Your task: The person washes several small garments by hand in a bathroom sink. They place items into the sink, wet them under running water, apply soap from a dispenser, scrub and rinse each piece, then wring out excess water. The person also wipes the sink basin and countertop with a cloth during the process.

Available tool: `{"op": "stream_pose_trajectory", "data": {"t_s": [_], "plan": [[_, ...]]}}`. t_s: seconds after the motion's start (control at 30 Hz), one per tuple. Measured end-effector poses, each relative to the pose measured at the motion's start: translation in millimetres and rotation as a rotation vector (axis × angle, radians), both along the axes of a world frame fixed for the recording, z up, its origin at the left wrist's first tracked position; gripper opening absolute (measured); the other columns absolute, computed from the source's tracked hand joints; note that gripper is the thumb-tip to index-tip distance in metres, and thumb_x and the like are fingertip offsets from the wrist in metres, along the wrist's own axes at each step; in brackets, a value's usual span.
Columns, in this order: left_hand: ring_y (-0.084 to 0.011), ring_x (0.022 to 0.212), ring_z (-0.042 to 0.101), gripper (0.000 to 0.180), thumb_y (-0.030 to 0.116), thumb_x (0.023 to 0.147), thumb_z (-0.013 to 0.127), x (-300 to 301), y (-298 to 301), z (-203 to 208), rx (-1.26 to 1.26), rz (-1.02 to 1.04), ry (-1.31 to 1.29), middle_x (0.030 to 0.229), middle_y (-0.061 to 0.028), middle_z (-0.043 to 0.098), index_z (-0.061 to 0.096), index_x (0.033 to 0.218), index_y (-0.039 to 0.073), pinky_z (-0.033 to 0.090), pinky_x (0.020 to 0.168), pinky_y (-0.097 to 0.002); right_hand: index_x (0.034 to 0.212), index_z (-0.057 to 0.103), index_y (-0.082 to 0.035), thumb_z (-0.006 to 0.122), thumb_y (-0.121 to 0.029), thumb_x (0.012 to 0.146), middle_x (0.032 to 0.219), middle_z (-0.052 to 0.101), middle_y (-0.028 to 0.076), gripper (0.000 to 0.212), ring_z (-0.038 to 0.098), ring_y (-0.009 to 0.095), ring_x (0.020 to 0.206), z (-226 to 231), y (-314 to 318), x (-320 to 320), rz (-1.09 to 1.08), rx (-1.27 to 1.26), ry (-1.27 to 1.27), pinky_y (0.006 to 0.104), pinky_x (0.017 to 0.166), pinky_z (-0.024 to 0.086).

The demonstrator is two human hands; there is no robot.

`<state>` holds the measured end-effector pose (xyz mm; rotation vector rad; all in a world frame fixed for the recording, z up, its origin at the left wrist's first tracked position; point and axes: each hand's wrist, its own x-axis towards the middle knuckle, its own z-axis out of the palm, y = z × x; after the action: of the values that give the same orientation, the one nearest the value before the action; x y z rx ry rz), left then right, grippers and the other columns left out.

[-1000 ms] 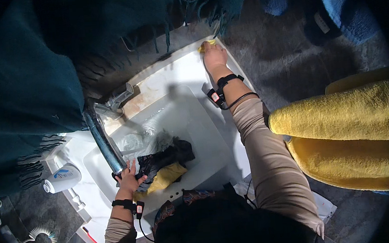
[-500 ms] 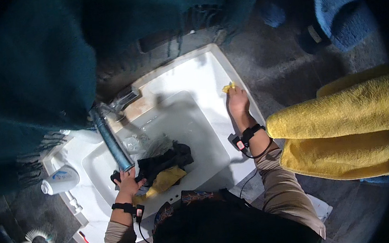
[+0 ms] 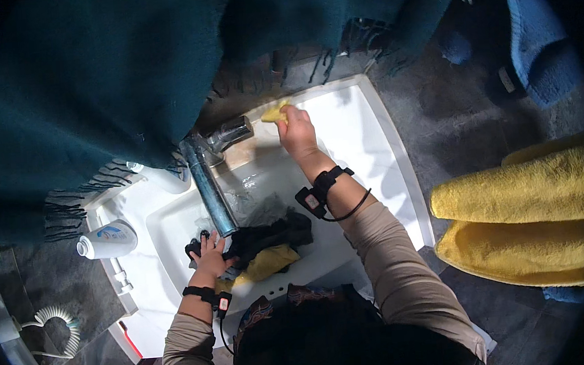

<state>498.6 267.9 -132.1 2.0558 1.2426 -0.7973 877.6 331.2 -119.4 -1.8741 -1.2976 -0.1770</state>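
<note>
My right hand (image 3: 297, 133) is closed on a small yellow cloth (image 3: 275, 112) at the back rim of the white sink (image 3: 390, 168), just right of the faucet handle. Over the basin's left part, my left hand (image 3: 209, 259) has its fingers spread beside a bundle of wet dark fabric (image 3: 269, 239); whether it presses on the fabric I cannot tell. A larger yellow cloth (image 3: 267, 263) lies against the bundle, near the basin's front wall. The faucet spout (image 3: 210, 189) reaches out above the basin, its end close to my left fingers. Water shows in the basin.
A white bottle (image 3: 108, 239) lies on the sink's left ledge, with a red toothbrush (image 3: 131, 339) nearer me. Dark teal fringed fabric (image 3: 112, 73) hangs over the back. Yellow towels (image 3: 512, 192) hang at the right, and a blue towel (image 3: 541, 39) at the far right.
My right hand has moved left and back with the yellow cloth, from the right ledge to the rim beside the faucet. My left hand stays by the dark fabric. The whole view has shifted.
</note>
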Motion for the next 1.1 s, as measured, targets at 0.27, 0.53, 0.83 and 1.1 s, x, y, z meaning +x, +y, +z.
{"op": "stream_pose_trajectory", "data": {"t_s": [0.27,0.53,0.83,1.1], "plan": [[-0.0332,0.143,0.005,0.077,0.055,0.076,0.066,2,-1,2,-0.006,0.014,-0.001,0.156,-0.0051,0.009,0.041,0.139,0.019,0.008,0.101,-0.0736,0.095,0.061,-0.006,0.06,-0.015,0.082,0.107,0.055,0.013,0.015,0.053,0.035,0.095,4,22,8,0.153,0.035,-0.211,0.0419,0.079,0.048],[-0.0315,0.143,0.005,0.082,0.055,0.076,0.066,1,-1,1,-0.002,0.007,0.015,0.156,-0.0043,0.01,0.035,0.143,0.021,0.007,0.101,-0.0734,0.09,0.066,-0.01,0.062,-0.015,0.081,0.1,0.058,0.012,0.011,0.055,0.034,0.093,14,-7,107,-0.252,-0.115,-0.253,0.0406,0.079,0.048],[-0.0331,0.143,0.008,0.091,0.057,0.073,0.067,3,-2,0,0.009,0.005,0.045,0.155,-0.0062,0.014,0.02,0.147,0.031,0.01,0.102,-0.0717,0.096,0.063,-0.007,0.055,-0.014,0.082,0.101,0.059,0.016,0.018,0.055,0.034,0.096,0,24,-1,-0.001,-0.03,0.043,0.038,0.083,0.049],[-0.0373,0.142,0.006,0.097,0.061,0.071,0.067,3,1,-6,-0.014,0.028,0.034,0.156,-0.0061,0.012,0.017,0.148,0.031,0.009,0.103,-0.0696,0.093,0.064,-0.007,0.058,-0.019,0.08,0.107,0.059,0.012,0.019,0.059,0.032,0.095,19,-27,168,-0.494,-0.351,0.05,0.0401,0.075,0.052]]}}
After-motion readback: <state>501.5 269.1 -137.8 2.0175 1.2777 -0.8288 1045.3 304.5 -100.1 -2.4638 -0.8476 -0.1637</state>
